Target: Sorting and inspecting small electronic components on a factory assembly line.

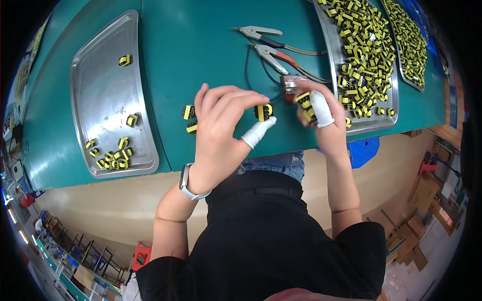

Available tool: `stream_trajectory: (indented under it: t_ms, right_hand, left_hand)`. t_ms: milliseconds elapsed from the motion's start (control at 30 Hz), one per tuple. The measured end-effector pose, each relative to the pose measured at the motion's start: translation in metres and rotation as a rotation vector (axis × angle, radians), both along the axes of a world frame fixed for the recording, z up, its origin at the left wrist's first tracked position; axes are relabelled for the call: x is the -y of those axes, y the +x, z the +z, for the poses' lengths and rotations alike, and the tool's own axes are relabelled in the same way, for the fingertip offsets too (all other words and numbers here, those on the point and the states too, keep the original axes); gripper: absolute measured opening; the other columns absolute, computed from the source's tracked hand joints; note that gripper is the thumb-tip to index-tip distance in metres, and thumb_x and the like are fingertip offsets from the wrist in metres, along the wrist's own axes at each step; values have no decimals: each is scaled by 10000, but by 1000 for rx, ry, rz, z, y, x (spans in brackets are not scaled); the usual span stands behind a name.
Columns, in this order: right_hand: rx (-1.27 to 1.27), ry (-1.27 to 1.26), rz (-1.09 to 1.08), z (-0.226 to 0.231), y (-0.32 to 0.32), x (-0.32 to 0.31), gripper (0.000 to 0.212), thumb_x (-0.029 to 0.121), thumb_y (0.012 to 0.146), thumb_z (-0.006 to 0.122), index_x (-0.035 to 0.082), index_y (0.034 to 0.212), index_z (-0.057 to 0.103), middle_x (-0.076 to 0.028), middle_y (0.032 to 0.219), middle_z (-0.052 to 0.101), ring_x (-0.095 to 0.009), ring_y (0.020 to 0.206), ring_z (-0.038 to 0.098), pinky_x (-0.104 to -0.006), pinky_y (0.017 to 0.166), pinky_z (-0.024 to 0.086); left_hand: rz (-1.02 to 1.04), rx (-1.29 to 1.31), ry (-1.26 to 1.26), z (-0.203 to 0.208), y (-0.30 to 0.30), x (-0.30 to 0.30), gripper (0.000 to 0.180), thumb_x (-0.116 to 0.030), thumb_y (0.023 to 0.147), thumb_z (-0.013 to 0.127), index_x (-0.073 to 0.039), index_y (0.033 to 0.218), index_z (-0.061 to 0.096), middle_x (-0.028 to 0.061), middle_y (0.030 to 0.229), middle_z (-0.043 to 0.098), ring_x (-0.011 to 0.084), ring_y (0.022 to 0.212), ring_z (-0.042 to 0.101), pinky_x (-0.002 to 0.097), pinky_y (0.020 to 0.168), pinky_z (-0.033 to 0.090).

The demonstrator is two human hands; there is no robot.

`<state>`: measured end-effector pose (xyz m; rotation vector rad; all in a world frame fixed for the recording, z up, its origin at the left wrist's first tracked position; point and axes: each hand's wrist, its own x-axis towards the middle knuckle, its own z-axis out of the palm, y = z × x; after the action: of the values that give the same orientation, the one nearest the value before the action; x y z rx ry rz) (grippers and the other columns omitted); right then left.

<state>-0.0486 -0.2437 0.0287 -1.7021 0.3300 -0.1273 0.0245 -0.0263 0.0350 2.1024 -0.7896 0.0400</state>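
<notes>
My left hand (219, 131) is closed in a pinch over the green table, with a white cover on its thumb. Between thumb and forefinger it grips a small yellow-and-black transformer (262, 112). My right hand (332, 134), its thumb also covered in white, is closed on a couple more small transformers (303, 99); some of its fingers are blurred. Just beyond it sits a brown block with metal contacts (292, 86), partly hidden by that hand. Two loose transformers (188, 112) lie on the table beside my left hand, one partly behind it.
At left, a metal tray (108, 90) holds several transformers. A fuller tray (394, 113) heaped with them stands at right, another tray (416, 83) beyond it. Two clamps, one black-gripped (261, 34) and one red-gripped (273, 55), lie with their cables at the back. A blue bin (362, 152) is below the table edge.
</notes>
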Motion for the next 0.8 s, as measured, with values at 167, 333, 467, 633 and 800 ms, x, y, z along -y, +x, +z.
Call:
stream_trajectory:
  t_ms: [167, 333, 467, 633, 800]
  right_hand:
    - [-212, 882, 183, -8, -4, -22, 392, 341, 1045, 650, 1, 1234, 601, -59, 1030, 620, -99, 726, 538, -246, 578, 407]
    - [-206, 787, 222, -4, 1, -13, 308, 168, 981, 724, 7, 1229, 638, -38, 1054, 639, -73, 679, 546, -227, 575, 415]
    - [10, 25, 42, -3, 6, 4, 242, -6, 955, 646, 16, 1184, 722, -48, 1175, 667, -52, 780, 584, -212, 599, 427]
    - [119, -373, -14, -16, 6, 17, 277, -127, 850, 620, 20, 1073, 695, -76, 1188, 676, -189, 1069, 670, -289, 802, 535]
    - [170, -598, -35, -17, 7, 10, 310, -142, 788, 625, 23, 1039, 703, -97, 1180, 692, -251, 1112, 686, -322, 853, 552]
  left_hand:
    - [-81, -49, -77, 3, -7, 5, 417, -56, 749, 828, -184, 1132, 720, -42, 1128, 738, 226, 1158, 634, 534, 1158, 312]
    - [-107, 81, 82, 2, -4, -4, 534, -128, 784, 854, -153, 1286, 673, 30, 1300, 691, 289, 1226, 608, 532, 1130, 367]
    - [110, 118, 433, 1, -7, -12, 561, -211, 852, 827, -135, 1372, 630, 63, 1371, 590, 300, 1280, 522, 564, 1150, 323]
    - [107, 98, 466, -17, -7, -9, 466, -117, 838, 769, -130, 1291, 662, 47, 1245, 605, 294, 1215, 540, 610, 1156, 309]
    - [39, 87, 374, -19, -5, 0, 446, 43, 769, 694, -111, 1188, 686, 36, 1187, 621, 269, 1154, 581, 608, 1177, 315]
